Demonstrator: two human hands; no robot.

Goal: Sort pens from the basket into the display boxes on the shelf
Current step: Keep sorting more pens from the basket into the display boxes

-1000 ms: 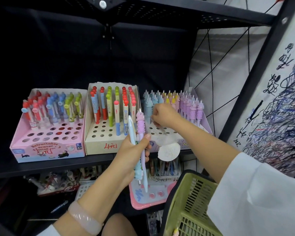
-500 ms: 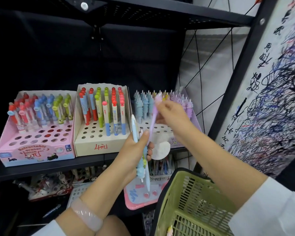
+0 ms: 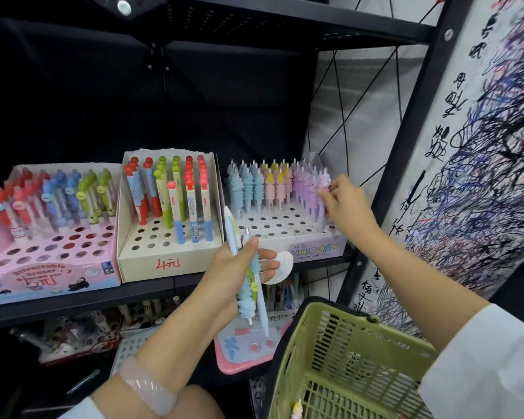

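**Purple pen at the unicorn box**

Purple is the ridged unicorn pen [image 3: 321,204] that your right hand [image 3: 344,204] pinches near its top. The pen stands upright with its tip at a hole on the right edge of the white "UNICORN" display box [image 3: 312,247] on the black metal shelf [image 3: 152,290]. Your left hand [image 3: 233,276] grips a small bundle of pastel pens [image 3: 250,282], thumb pressed on them, other fingers curled behind. The green plastic basket [image 3: 339,361] is below your right arm. Beside it on the shelf stand a cream cardboard box [image 3: 164,261] and a pink cardboard box [image 3: 43,275].
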